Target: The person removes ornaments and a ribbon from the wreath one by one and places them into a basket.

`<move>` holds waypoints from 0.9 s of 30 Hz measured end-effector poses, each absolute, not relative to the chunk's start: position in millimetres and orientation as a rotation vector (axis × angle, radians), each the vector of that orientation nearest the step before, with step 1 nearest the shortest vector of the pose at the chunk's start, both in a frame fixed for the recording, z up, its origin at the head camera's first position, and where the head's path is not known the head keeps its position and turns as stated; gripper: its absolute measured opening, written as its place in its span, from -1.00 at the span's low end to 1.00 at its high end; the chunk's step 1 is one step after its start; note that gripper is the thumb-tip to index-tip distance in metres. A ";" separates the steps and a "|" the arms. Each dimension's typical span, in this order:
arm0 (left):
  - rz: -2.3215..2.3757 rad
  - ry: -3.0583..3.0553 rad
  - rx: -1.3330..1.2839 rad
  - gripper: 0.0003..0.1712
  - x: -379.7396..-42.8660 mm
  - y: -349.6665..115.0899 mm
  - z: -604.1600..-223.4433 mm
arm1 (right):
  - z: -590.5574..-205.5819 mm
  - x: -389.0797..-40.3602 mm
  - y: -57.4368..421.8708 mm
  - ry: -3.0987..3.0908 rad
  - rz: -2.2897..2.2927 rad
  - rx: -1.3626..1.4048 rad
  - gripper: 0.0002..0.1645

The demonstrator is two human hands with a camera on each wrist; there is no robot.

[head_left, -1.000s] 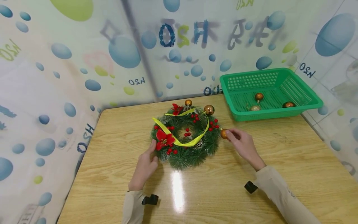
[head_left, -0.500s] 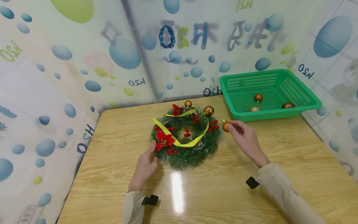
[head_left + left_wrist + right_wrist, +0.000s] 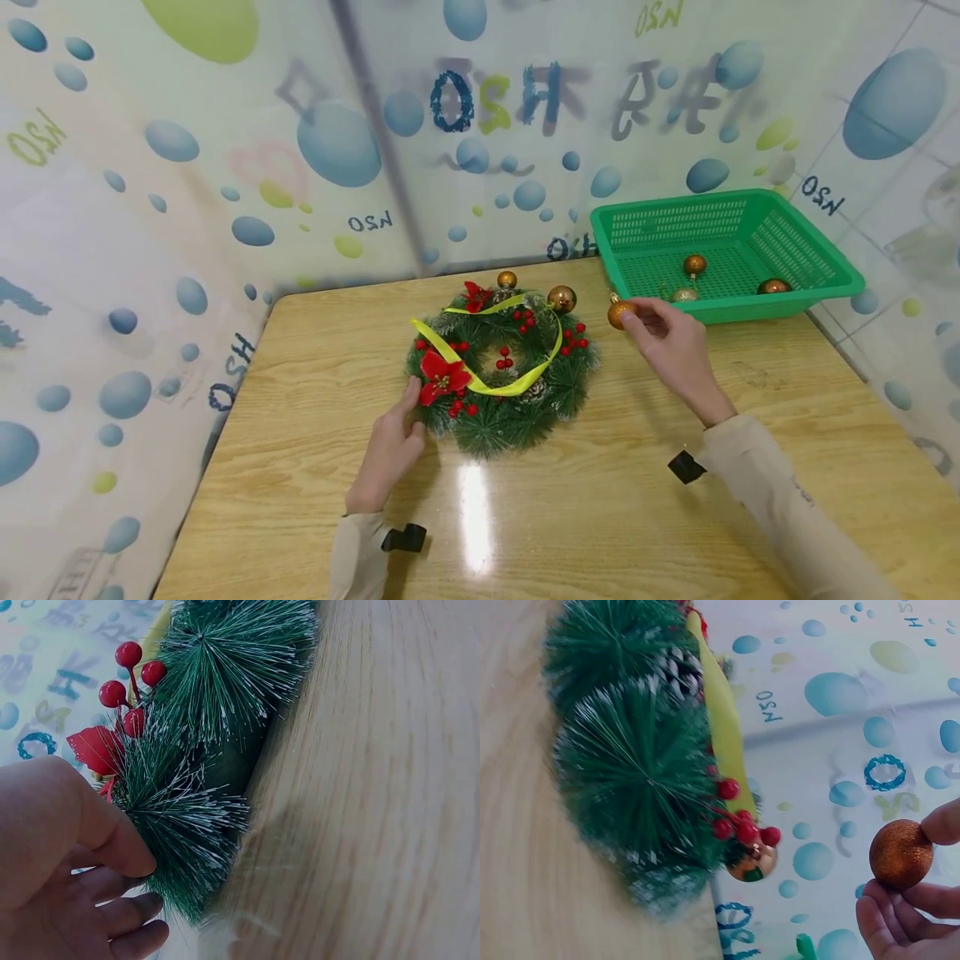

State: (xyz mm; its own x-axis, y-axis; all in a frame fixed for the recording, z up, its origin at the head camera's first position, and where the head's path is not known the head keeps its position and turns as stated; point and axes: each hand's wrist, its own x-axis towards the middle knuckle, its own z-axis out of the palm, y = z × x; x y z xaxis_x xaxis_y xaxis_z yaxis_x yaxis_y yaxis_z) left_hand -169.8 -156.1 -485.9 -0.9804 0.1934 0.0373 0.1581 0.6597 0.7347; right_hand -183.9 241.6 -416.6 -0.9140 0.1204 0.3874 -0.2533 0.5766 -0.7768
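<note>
A green Christmas wreath (image 3: 487, 429) with red poinsettias, red berries, pine cones and a yellow ribbon (image 3: 510, 388) lies on the table. My left hand (image 3: 386, 450) grips its left edge; in the left wrist view, thumb and fingers (image 3: 124, 847) pinch the green needles (image 3: 187, 840). Between thumb and fingertips, my right hand (image 3: 678, 354) holds an orange glittery bauble (image 3: 620, 314) above the table, apart from the wreath and near the basket's front left corner. The same bauble (image 3: 901, 853) shows in the right wrist view. At the wreath's upper right sits a shiny copper bauble (image 3: 562, 299).
A green plastic basket (image 3: 780, 310) stands at the back right, with several baubles (image 3: 695, 265) inside. Another gold bauble (image 3: 507, 279) is at the wreath's far edge. Patterned curtain walls (image 3: 300, 225) close off the back and sides of the wooden table (image 3: 322, 358).
My right hand has drawn the orange bauble away from the wreath's right edge, up and right toward the basket. My left hand stays on the wreath.
</note>
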 end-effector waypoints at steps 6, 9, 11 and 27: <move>1.252 2.827 0.313 -0.18 -169.4 -156.7 -484.9 | -403.1 -195.6 248.4 -2.355 1.249 0.127 -0.57; 1.265 2.802 0.296 -0.18 -169.0 -156.5 -484.5 | -397.6 -200.9 251.9 -2.344 1.245 0.124 -0.57; 1.272 2.787 0.284 -0.18 -169.0 -156.4 -484.6 | -394.8 -203.9 254.0 -2.347 1.233 0.117 -0.56; 1.306 2.762 0.263 -0.16 -167.8 -156.5 -485.4 | -375.2 -219.1 274.3 -2.347 1.193 0.076 -0.49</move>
